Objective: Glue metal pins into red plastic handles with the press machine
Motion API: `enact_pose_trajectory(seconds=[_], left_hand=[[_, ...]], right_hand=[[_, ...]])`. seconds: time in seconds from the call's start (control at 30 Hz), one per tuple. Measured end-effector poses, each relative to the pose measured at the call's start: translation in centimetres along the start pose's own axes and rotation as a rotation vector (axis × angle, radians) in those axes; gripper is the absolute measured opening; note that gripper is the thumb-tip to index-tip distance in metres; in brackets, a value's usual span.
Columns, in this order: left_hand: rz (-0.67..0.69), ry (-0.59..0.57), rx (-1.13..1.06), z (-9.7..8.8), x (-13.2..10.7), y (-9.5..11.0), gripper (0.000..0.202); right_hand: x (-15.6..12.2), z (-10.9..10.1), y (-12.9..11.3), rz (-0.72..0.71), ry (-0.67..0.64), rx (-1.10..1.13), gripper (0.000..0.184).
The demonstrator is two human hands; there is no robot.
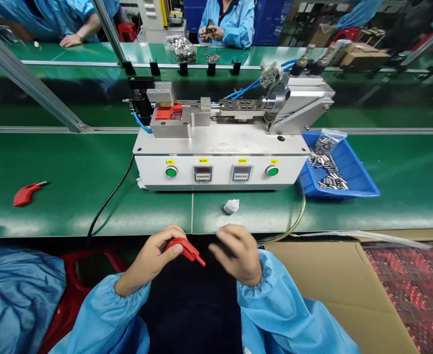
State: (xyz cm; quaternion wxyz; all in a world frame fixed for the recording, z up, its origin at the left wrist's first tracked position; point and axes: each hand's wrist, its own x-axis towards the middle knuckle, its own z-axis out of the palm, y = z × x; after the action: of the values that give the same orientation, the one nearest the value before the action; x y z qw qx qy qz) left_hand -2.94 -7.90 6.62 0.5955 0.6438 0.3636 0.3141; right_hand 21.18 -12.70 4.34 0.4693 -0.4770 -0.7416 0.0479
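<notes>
Between the thumb and fingers of my left hand (150,256) is a red plastic handle-shaped part (187,249), its narrow end pointing right and down. My right hand (241,253) is a short way right of that tip, not touching it. Its thumb and fingers are apart, slightly blurred, and I see nothing in them. Both hands are just in front of the bench edge. Beyond them stands a bench machine (219,142) with green buttons and small displays. Another red part (169,112) sits in its left fixture, under a metal block.
A red handle with a metal rod (27,193) lies at left on the green bench (65,206). A small white object (231,206) lies before the machine. At right, a blue bin (360,179) holds metal pins (329,167). Cardboard (319,275) and packed red parts (415,285) are lower right. Co-workers sit opposite.
</notes>
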Motion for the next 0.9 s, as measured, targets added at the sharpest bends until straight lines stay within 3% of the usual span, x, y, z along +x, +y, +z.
enact_pose_trajectory(seconds=[0.07, 0.1, 0.17, 0.27, 0.43, 0.53, 0.67, 0.9], left_hand=[[-0.039, 0.114, -0.018, 0.1, 0.9, -0.4, 0.045], [-0.061, 0.161, -0.040, 0.2, 1.5, -0.7, 0.046], [-0.112, 0.234, -0.114, 0.7, 2.8, -1.1, 0.048], [-0.161, 0.278, -0.208, 1.2, 4.9, -1.7, 0.053], [-0.154, 0.218, -0.253, 0.7, 7.0, -2.5, 0.056], [-0.131, 0.172, -0.230, 0.2, 7.4, -3.2, 0.052], [-0.105, 0.141, -0.193, -0.3, 7.4, -3.8, 0.047], [-0.109, 0.101, -0.181, -0.6, 7.2, -3.9, 0.046]], right_hand=[[-0.4, -0.4, 2.0, 0.230, 0.192, -0.045, 0.052], [-0.3, -0.5, 3.0, 0.323, 0.218, -0.052, 0.051], [0.4, -0.5, 4.8, 0.421, 0.129, -0.021, 0.040], [1.9, -0.2, 6.2, 0.447, -0.042, 0.100, 0.019], [3.3, 0.1, 6.3, 0.531, -0.187, 0.421, 0.029], [3.7, 0.5, 6.1, 0.552, -0.259, 0.453, 0.039], [3.9, 0.9, 6.0, 0.589, -0.230, 0.481, 0.050], [4.1, 0.7, 6.1, 0.634, -0.203, 0.553, 0.052]])
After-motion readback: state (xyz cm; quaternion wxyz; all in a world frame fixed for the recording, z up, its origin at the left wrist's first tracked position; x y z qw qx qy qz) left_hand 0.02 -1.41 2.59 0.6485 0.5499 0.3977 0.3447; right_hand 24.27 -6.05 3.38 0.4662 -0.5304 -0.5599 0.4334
